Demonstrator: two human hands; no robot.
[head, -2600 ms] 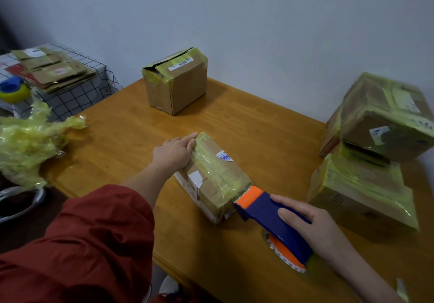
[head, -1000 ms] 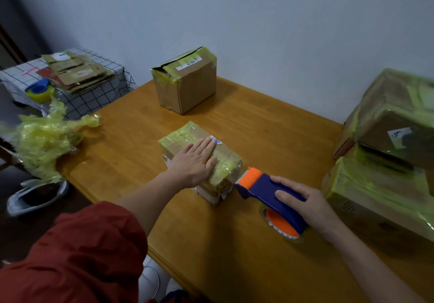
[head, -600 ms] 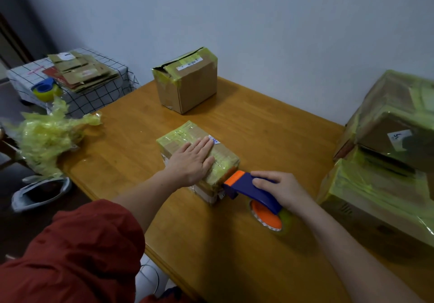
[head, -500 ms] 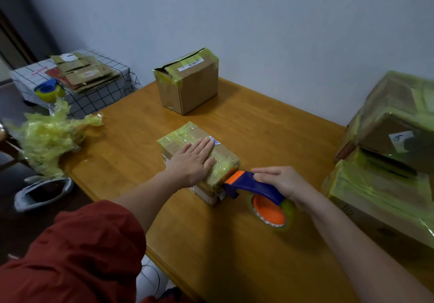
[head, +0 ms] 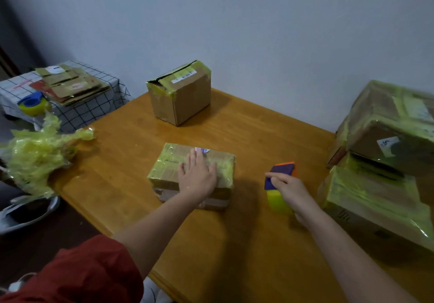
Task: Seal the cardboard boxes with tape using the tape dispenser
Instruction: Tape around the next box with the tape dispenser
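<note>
**Cardboard box (head: 169,173) pinned flat, tape dispenser (head: 280,175) held off to its right**

Nearest the camera, two bare forearms reached out over the wooden table (head: 234,255). The left hand (head: 197,178) lay palm down on the box top, fingers straight and slightly spread, pressing rather than gripping. The box sat mid-table, its top and upper sides already banded in yellowish tape. It looked small, stiff and probably light, so it would likely skid under a pull unless weighted from above. The glossy taped top seemed slick, and the bare cardboard lower down the sides offered the surer hold.

To its right, apart from the box, the right hand (head: 288,189) was curled around the dispenser's handle. Its forefinger lay across the blue body, above the yellow roll.

Farther right stood a stack of wrapped boxes (head: 375,185). At the far edge, a second box (head: 185,100) had one flap gaping, by the look of it not yet sealed.
</note>
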